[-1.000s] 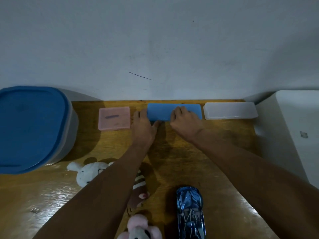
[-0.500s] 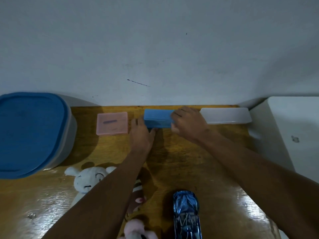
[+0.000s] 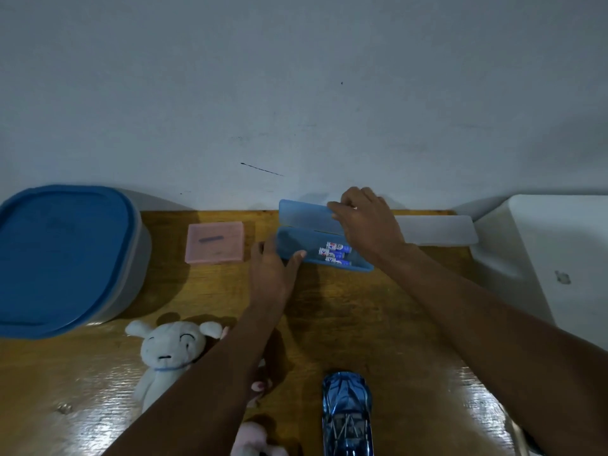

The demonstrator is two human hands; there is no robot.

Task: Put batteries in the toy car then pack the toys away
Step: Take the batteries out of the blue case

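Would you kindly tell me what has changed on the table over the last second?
The right hand has taken hold of the lid of the case and swung it up toward the wall, baring the batteries. The left hand now grips its left end. The pink box, clear box, car, plush and tub have not moved.

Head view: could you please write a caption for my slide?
Right hand holds the blue case lid open, left hand steadies the base, batteries visible inside.
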